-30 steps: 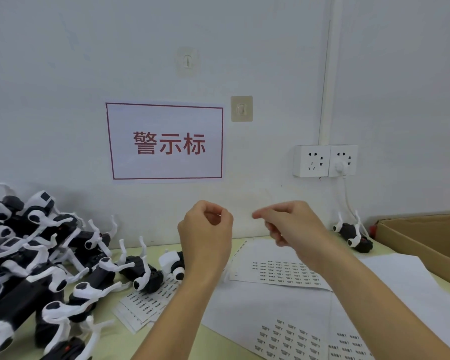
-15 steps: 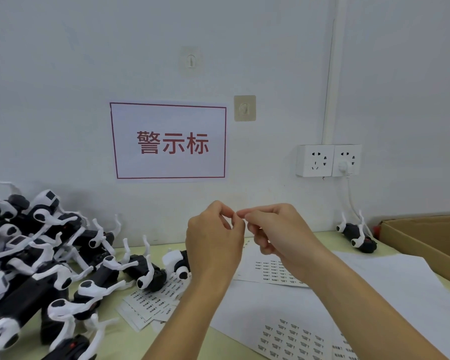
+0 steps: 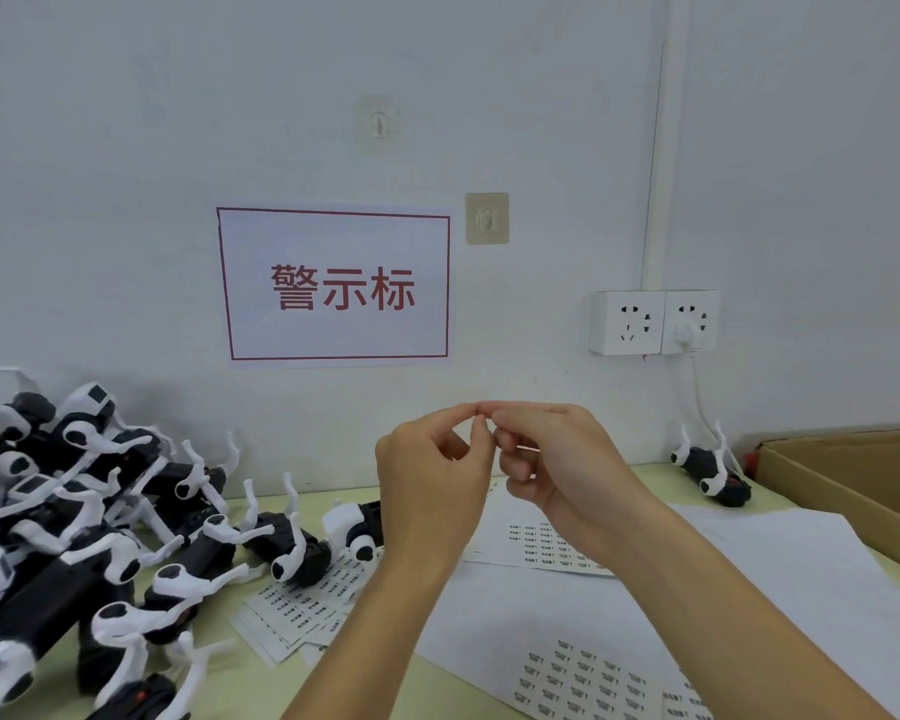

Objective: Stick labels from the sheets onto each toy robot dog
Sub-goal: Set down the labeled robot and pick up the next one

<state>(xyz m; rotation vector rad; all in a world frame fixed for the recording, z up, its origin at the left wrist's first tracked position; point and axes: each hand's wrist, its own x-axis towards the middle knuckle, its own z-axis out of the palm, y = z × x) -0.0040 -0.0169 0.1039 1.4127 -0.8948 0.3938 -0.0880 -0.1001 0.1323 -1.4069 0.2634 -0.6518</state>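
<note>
Two bare hands, left hand (image 3: 432, 491) and right hand (image 3: 552, 459), meet fingertip to fingertip above the table, pinching something too small to identify. One black-and-white toy robot dog (image 3: 710, 472) lies apart at right; three white label sheets (image 3: 557, 543) show.

Both hands are up in front, left hand (image 3: 432, 480) and right hand (image 3: 552, 459) with curled fingers, pinched fingertips touching each other, forearms angled in.

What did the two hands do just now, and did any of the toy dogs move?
The left hand and right hand were apart a second ago; they came together, and now their fingertips meet in a pinch above the table. Whether a label sits between them is too small to tell. The pile of black-and-white toy robot dogs, the white label sheets and the lone dog by the brown cardboard box stayed put.
</note>
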